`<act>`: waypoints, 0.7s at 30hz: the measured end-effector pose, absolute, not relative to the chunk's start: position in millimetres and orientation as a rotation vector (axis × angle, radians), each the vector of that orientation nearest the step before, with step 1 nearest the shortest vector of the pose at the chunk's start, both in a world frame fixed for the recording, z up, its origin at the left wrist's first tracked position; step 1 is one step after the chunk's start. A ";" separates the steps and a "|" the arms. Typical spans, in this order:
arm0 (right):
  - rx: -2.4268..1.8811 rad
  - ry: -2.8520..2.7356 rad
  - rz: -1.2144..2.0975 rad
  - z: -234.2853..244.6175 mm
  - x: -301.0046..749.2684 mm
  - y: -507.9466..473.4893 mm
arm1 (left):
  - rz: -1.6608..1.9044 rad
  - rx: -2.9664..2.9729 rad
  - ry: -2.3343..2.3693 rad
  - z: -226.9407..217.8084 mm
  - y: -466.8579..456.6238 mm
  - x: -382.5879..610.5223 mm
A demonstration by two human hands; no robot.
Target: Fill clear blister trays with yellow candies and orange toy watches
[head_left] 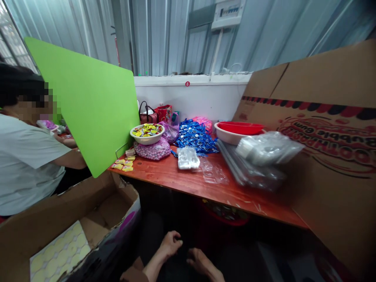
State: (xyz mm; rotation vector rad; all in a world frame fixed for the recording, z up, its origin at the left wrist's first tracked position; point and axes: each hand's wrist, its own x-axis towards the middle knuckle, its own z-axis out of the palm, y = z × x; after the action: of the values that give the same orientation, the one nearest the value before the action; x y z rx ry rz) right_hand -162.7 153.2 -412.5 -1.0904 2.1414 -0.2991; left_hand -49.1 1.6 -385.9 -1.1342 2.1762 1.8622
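Left hand [170,243] and right hand [203,263] hang just apart in the dark below the table, both empty and loosely curled. Nearest them, a red tub [226,214] sits under the edge of the orange wooden table [179,186]. Farther out on the tabletop lie clear plastic blister trays [212,174], a white tray [188,158] and a blurred bag of clear packaging [268,149]. Beyond are blue-wrapped sweets [194,137], a white basin [227,135] and a white bowl of yellow-wrapped sweets [147,134]. Off to the left, an open cardboard box [100,211] lies near the hands, and a co-worker [26,164] sits past a green board [79,103]. A printed bubble gum carton [329,129] rises on the right.
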 end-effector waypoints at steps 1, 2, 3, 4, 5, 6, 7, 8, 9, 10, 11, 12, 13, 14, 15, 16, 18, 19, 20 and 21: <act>-1.090 2.140 -0.298 -412.2 -162.9 153.0 | 1.857 -1.134 2.181 -385.7 1.6 -49.1; -1.088 2.141 -0.297 -412.0 -163.0 152.8 | 1.850 -1.134 2.184 -385.5 1.6 -49.0; -1.087 2.143 -0.294 -411.9 -163.1 152.8 | 1.845 -1.133 2.187 -385.3 1.5 -48.9; -1.084 2.144 -0.292 -411.9 -163.1 152.9 | 1.840 -1.133 2.189 -385.0 1.5 -48.7; -1.083 2.146 -0.290 -412.1 -163.1 153.2 | 1.836 -1.135 2.189 -384.6 1.6 -48.6; -1.083 2.148 -0.288 -412.4 -163.0 153.6 | 1.835 -1.138 2.188 -384.1 1.8 -48.6; -1.082 2.150 -0.284 -412.7 -162.9 154.1 | 1.834 -1.141 2.185 -383.6 2.0 -48.5; -1.080 2.152 -0.279 -413.1 -162.8 154.6 | 1.835 -1.144 2.184 -383.1 2.3 -48.6; -1.078 2.155 -0.276 -413.5 -162.6 155.2 | 1.837 -1.145 2.183 -382.7 2.5 -48.6; -1.076 2.158 -0.274 -414.0 -162.5 155.7 | 1.839 -1.145 2.182 -382.4 2.7 -48.7; -1.076 2.160 -0.274 -414.3 -162.3 156.1 | 1.840 -1.142 2.182 -382.3 2.9 -48.7; -1.076 2.161 -0.277 -414.7 -162.2 156.4 | 1.841 -1.141 2.183 -382.4 2.9 -48.6; -1.077 2.161 -0.284 -415.0 -162.2 156.6 | 1.842 -1.143 2.184 -382.6 2.9 -48.6; -1.079 2.160 -0.293 -415.3 -162.2 156.6 | 1.841 -1.145 2.186 -382.9 2.9 -48.4; -1.079 2.159 -0.302 -415.6 -162.4 156.6 | 1.841 -1.148 2.188 -383.3 2.8 -48.3; -1.078 2.157 -0.310 -416.0 -162.6 156.6 | 1.841 -1.152 2.191 -383.6 2.7 -48.1; -1.072 2.151 -0.328 -416.9 -163.1 156.7 | 1.842 -1.155 2.196 -383.8 2.8 -47.9; -1.067 2.149 -0.335 -417.4 -163.3 156.9 | 1.842 -1.153 2.197 -383.6 2.8 -47.9; -1.060 2.150 -0.346 -417.8 -163.5 157.3 | 1.843 -1.150 2.198 -383.4 2.8 -48.0; -1.054 2.153 -0.357 -418.2 -163.6 157.6 | 1.842 -1.147 2.197 -383.1 2.8 -48.1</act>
State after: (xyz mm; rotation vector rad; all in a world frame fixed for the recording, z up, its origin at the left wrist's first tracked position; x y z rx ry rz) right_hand -163.6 157.6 -418.2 -1.0542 2.1526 -0.3565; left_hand -48.1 2.8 -383.1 -1.1471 2.1969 1.8421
